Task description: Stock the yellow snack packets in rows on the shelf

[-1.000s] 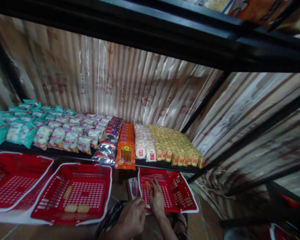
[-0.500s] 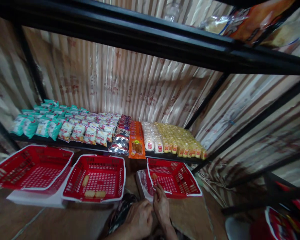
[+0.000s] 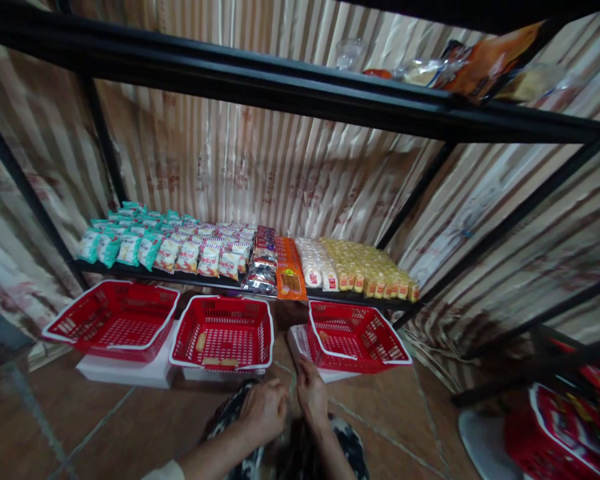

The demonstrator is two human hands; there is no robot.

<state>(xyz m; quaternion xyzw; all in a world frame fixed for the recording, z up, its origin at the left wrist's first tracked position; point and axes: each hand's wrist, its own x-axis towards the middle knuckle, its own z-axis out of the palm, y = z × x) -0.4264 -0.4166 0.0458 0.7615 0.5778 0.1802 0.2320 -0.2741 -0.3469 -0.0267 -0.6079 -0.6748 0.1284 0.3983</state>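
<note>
My left hand [image 3: 266, 408] is closed in a loose fist above my left knee; its palm side is hidden. Beside it, a small gap away, my right hand [image 3: 311, 397] has its fingers curled and pressed together, and I cannot make out anything inside. Just beyond it stands the right red basket [image 3: 360, 363], with a small orange-brown item [image 3: 324, 337] at its left side. The middle red basket [image 3: 265, 333] has a few pale, oblong biscuit-like pieces [image 3: 201, 342] in it. On the left, another red basket [image 3: 155, 343] sits on a white block [image 3: 123, 370].
Along the low black shelf [image 3: 220, 287] stand teal snack bags [image 3: 129, 249], white snack bags [image 3: 209, 260], an orange packet [image 3: 290, 270], white packs [image 3: 313, 267] and yellow packs [image 3: 365, 270]. A black beam [image 3: 260, 93] crosses overhead. Another filled red basket [image 3: 525, 433] is at lower right.
My right hand has drawn back from the right basket's rim toward my knees, its fingers more curled. My left hand has shifted slightly left. The view has tilted and moved left.
</note>
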